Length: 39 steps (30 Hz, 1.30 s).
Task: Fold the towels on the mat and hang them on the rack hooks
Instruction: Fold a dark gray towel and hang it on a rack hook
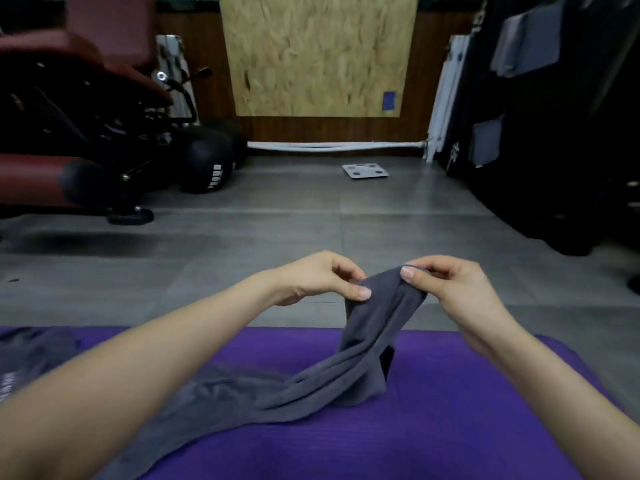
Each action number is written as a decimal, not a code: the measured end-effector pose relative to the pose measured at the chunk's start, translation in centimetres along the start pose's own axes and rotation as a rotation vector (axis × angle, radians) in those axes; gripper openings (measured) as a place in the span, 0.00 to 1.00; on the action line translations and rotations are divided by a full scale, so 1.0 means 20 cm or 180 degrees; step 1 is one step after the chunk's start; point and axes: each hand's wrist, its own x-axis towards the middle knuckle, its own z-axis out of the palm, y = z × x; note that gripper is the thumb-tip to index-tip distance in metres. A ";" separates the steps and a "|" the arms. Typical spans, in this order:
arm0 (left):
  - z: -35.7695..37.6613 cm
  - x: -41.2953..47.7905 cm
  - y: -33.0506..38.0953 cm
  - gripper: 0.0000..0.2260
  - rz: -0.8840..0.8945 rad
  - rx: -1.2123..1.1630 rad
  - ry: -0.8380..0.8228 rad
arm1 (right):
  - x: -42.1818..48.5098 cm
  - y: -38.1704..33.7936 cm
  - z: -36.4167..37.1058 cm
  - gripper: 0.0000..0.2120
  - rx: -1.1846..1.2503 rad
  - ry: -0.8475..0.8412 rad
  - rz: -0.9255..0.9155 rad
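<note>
A grey towel point(294, 389) lies bunched on the purple mat point(433, 427), one end lifted off it. My left hand point(322, 278) pinches that raised end between thumb and fingers. My right hand point(450, 285) pinches the same edge just to the right, thumb on top. The rest of the towel trails down and left under my left forearm. Another grey towel point(31, 355) lies crumpled at the mat's left edge. On the black rack point(571, 133) at the right, folded grey towels point(526, 39) hang high and another point(486, 142) lower.
Grey tiled floor point(277, 216) stretches beyond the mat. A red and black exercise bench point(79, 109) and black medicine balls point(207, 164) stand at the left. A white scale point(365, 170) lies near the far wall, below a wooden board point(318, 53).
</note>
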 end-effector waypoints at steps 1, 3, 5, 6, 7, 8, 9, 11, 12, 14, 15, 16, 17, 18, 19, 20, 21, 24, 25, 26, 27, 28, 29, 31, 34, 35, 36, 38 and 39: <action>0.06 0.06 -0.01 0.03 -0.0069 0.0176 -0.0132 | -0.01 0.03 -0.07 0.05 -0.0027 -0.0013 0.0081; 0.16 0.16 -0.03 0.05 -0.0116 0.0443 -0.0254 | -0.04 0.10 -0.17 0.05 -0.0049 0.0004 0.0205; 0.23 0.21 -0.04 0.05 -0.0061 0.0338 -0.0088 | -0.05 0.14 -0.23 0.04 -0.0003 0.0105 0.0257; 0.24 0.23 -0.04 0.05 -0.0024 0.0260 0.0083 | -0.06 0.15 -0.24 0.03 0.0039 0.0161 0.0286; 0.24 0.23 -0.05 0.04 0.0007 0.0253 0.0271 | -0.06 0.16 -0.24 0.02 0.0059 0.0198 0.0314; 0.22 0.23 -0.06 0.04 0.0015 0.0347 0.0420 | -0.07 0.17 -0.22 0.02 0.0055 0.0191 0.0344; 0.20 0.21 -0.06 0.04 -0.0017 0.0461 0.0495 | -0.07 0.18 -0.19 0.03 0.0035 0.0134 0.0381; 0.14 0.16 -0.10 0.05 -0.0178 0.0498 0.0461 | -0.08 0.19 -0.10 0.03 0.0057 -0.0215 0.0558; 0.12 0.12 -0.12 0.08 -0.0287 0.0408 0.0413 | -0.09 0.20 -0.05 0.03 0.0111 -0.0527 0.0708; 0.06 0.04 -0.17 0.12 -0.0416 0.0142 0.0380 | -0.10 0.22 0.04 0.06 0.0152 -0.1291 0.0940; 0.03 -0.01 -0.20 0.13 -0.0437 -0.0012 0.0421 | -0.10 0.23 0.08 0.07 0.0127 -0.1499 0.0948; 0.00 -0.06 -0.23 0.13 -0.0460 -0.0157 0.0477 | -0.10 0.25 0.12 0.07 0.0148 -0.1472 0.0901; -0.02 -0.11 -0.25 0.12 -0.0502 -0.0307 0.0539 | -0.08 0.27 0.16 0.06 0.0160 -0.1203 0.0779; -0.04 -0.16 -0.27 0.11 -0.0554 -0.0454 0.0609 | -0.07 0.29 0.19 0.05 0.0083 -0.0864 0.0584; -0.06 -0.20 -0.29 0.10 -0.0579 -0.0594 0.0672 | -0.05 0.32 0.23 0.07 -0.0121 -0.0653 0.0354; -0.07 -0.24 -0.30 0.09 -0.0562 -0.0676 0.0704 | -0.03 0.35 0.26 0.12 -0.0402 -0.0716 0.0158; -0.08 -0.27 -0.30 0.08 -0.0525 -0.0721 0.0723 | -0.03 0.37 0.31 0.17 -0.0615 -0.0967 0.0049; -0.07 -0.34 -0.29 0.03 -0.0445 -0.0704 0.0758 | -0.03 0.40 0.43 0.14 -0.0705 -0.1604 0.0132; -0.06 -0.36 -0.29 0.06 -0.0414 -0.0525 0.0822 | -0.03 0.40 0.46 0.09 -0.0636 -0.1599 0.0101; -0.07 -0.37 -0.29 0.08 -0.0369 -0.0249 0.0888 | -0.04 0.40 0.49 0.05 -0.0506 -0.1558 0.0070; -0.07 -0.38 -0.30 0.12 -0.0355 0.0051 0.0949 | -0.04 0.39 0.50 0.03 -0.0349 -0.1490 0.0085; -0.08 -0.39 -0.31 0.15 -0.0367 0.0287 0.0967 | -0.04 0.39 0.51 0.03 -0.0205 -0.1370 0.0151; -0.09 -0.41 -0.32 0.17 -0.0427 0.0430 0.0967 | -0.04 0.38 0.51 0.04 -0.0066 -0.1206 0.0218; -0.11 -0.43 -0.35 0.19 -0.0602 0.0614 0.0907 | -0.05 0.36 0.48 0.06 0.0248 -0.0869 0.0373; -0.12 -0.45 -0.37 0.09 -0.0628 0.0394 0.1034 | -0.06 0.32 0.36 0.03 0.0200 -0.0799 0.0682; -0.12 -0.45 -0.36 0.07 -0.0571 0.0047 0.1116 | -0.07 0.31 0.31 0.04 -0.0059 -0.0958 0.0762; -0.13 -0.43 -0.34 0.07 -0.0478 -0.0287 0.1132 | -0.09 0.31 0.28 0.06 -0.0317 -0.1125 0.0794; -0.11 -0.39 -0.27 0.08 -0.0249 -0.0556 0.0931 | -0.13 0.29 0.24 0.15 -0.0487 -0.1234 0.0693; -0.08 -0.37 -0.22 0.08 -0.0175 -0.0554 0.0748 | -0.15 0.27 0.24 0.20 -0.0386 -0.1189 0.0567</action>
